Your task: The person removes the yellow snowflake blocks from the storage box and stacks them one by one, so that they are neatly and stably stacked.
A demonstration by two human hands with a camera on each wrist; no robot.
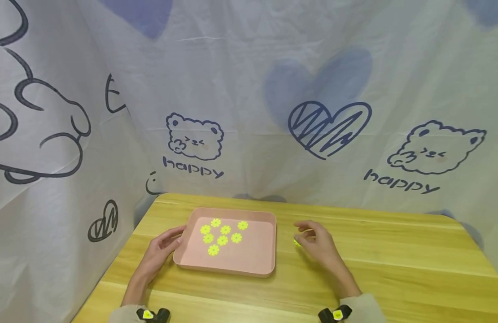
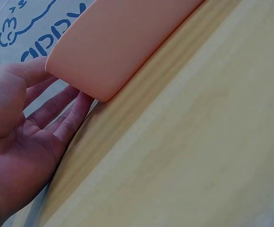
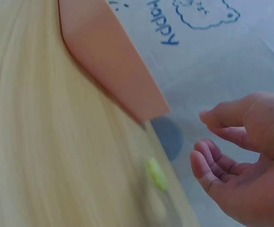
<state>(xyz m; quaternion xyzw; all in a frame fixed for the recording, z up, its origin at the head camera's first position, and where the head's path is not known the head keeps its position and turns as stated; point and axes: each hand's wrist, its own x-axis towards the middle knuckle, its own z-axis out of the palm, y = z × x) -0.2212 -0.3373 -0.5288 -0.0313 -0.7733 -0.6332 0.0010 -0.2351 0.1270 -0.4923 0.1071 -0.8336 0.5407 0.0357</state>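
Observation:
A shallow pink tray (image 1: pixel 249 264) lies on the table, with several yellow-green flower-shaped pieces (image 1: pixel 222 240) grouped in its left and middle part. At the tray's left side, my left hand (image 1: pixel 159 252) holds the wall, thumb at the rim; in the left wrist view other fingers reach the lower edge. To the right of the tray, my right hand (image 1: pixel 317 244) hovers with fingers loosely bent and nothing between them. One more flower-shaped piece (image 3: pixel 157 174) shows below and beside those fingers in the right wrist view, apart from them; the hand partly covers it in the head view.
The wooden table (image 1: pixel 394 260) extends right of the tray and towards me. A pale cloth (image 1: pixel 249 89) printed with bears and hearts hangs behind the table and along its left side. Dark straps with small devices (image 1: pixel 154 315) sit on both wrists.

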